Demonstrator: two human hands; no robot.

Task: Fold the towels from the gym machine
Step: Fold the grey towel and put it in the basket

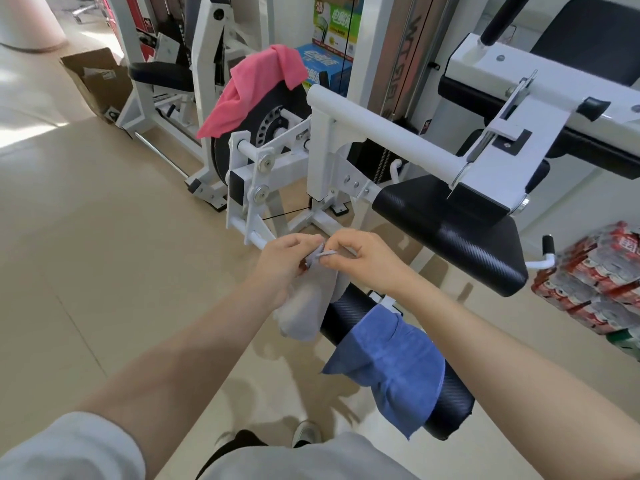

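Towels: one grey [304,306], one blue [391,368], one pink [252,88].

Open beige floor [86,237] lies from 7 to 10 o'clock; the white steel machine frame [322,157] blocks 12, the black padded roller [453,407] blocks 4.

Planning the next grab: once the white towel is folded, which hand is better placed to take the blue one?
Probably the right hand: the blue towel hangs off the black roller pad directly below the right forearm.
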